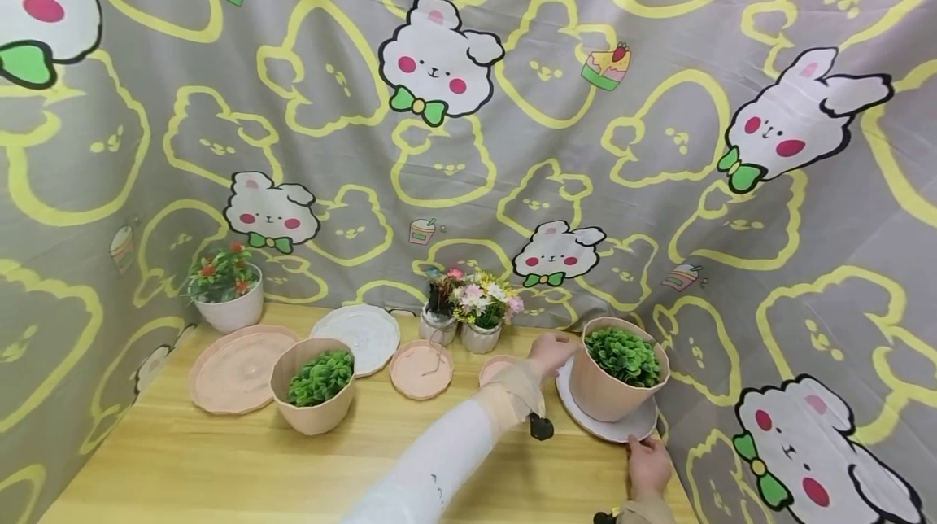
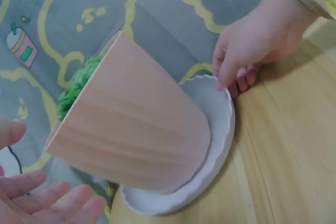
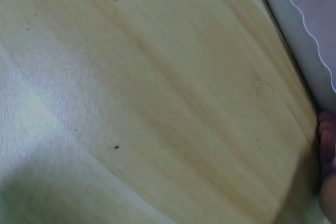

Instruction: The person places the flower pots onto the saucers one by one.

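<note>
A pink pot holding a green plant stands on a white scalloped saucer at the table's right end. My left hand is at the pot's left rim. In the left wrist view its fingers lie straight beside the pot, with no grip visible. My right hand pinches the saucer's near rim, its fingers curled over the edge of the saucer. The right wrist view shows only bare table, the saucer's edge and fingertips.
On the wooden table stand a second pink pot with greenery, two pink saucers, a white saucer, a small pink saucer, a white pot with red flowers and two small flower pots. Patterned cloth walls close in behind and on both sides.
</note>
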The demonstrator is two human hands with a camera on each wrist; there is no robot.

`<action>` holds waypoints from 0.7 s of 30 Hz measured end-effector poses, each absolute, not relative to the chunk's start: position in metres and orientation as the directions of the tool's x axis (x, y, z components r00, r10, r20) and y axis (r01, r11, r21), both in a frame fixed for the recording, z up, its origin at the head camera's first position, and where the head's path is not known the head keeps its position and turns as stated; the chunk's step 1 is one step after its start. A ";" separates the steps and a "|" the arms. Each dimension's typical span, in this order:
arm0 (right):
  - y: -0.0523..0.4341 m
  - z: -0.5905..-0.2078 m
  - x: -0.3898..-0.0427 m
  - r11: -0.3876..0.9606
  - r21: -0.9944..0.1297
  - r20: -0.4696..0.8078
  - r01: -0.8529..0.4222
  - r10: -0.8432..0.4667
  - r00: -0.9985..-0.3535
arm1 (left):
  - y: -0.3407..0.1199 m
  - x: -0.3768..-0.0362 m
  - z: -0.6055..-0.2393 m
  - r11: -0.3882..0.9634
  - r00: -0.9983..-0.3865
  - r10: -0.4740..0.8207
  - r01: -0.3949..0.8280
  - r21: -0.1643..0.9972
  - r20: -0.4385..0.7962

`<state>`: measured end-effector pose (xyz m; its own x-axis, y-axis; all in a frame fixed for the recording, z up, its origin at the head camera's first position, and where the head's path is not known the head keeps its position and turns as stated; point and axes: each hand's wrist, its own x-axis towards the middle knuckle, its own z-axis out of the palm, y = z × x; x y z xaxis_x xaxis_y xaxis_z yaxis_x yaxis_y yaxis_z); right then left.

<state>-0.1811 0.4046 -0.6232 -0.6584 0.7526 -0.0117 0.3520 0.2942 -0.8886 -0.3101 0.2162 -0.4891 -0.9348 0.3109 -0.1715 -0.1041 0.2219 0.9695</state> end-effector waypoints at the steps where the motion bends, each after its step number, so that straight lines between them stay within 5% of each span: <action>1: 0.405 -0.622 -0.181 0.304 -0.883 -0.006 0.358 0.755 -0.655 | 0.211 -0.309 -0.488 0.222 -0.937 0.309 -0.096 0.970 -0.163; 15: 0.408 -0.627 -0.177 0.282 -0.891 -0.060 0.356 0.704 -0.707 | 0.122 -0.298 -0.509 0.168 -0.941 0.328 -0.027 0.985 -0.082; 21: 0.413 -0.622 -0.179 0.129 -0.948 -0.133 0.290 0.669 -0.732 | 0.084 -0.297 -0.525 0.188 -0.957 0.283 -0.001 0.982 -0.055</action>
<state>-0.1788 0.4126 -0.6220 -0.7317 0.6685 -0.1331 0.2904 0.1291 -0.9481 -0.2969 0.0845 -0.5245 -0.9574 0.2835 -0.0549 -0.0008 0.1876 0.9822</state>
